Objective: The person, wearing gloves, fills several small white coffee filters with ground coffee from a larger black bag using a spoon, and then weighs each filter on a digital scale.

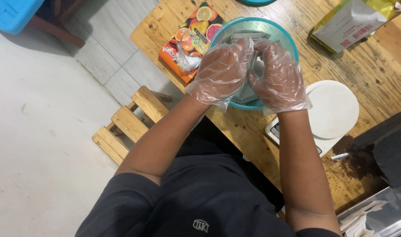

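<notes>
Both gloved hands, left hand (220, 72) and right hand (279, 79), met over the teal bowl (279, 33) on the plank desk (384, 70), seemingly clamped together on grey sachets (248, 35). Left of the bowl lay a glossy orange fruit-printed box (187, 35); right of it, a round white scale (332, 109) and a yellow-white pouch (349, 19).

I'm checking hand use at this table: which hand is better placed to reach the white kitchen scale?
Probably the right hand: the white scale lies just beside its wrist, while the left hand is across the teal bowl, farther away.
</notes>
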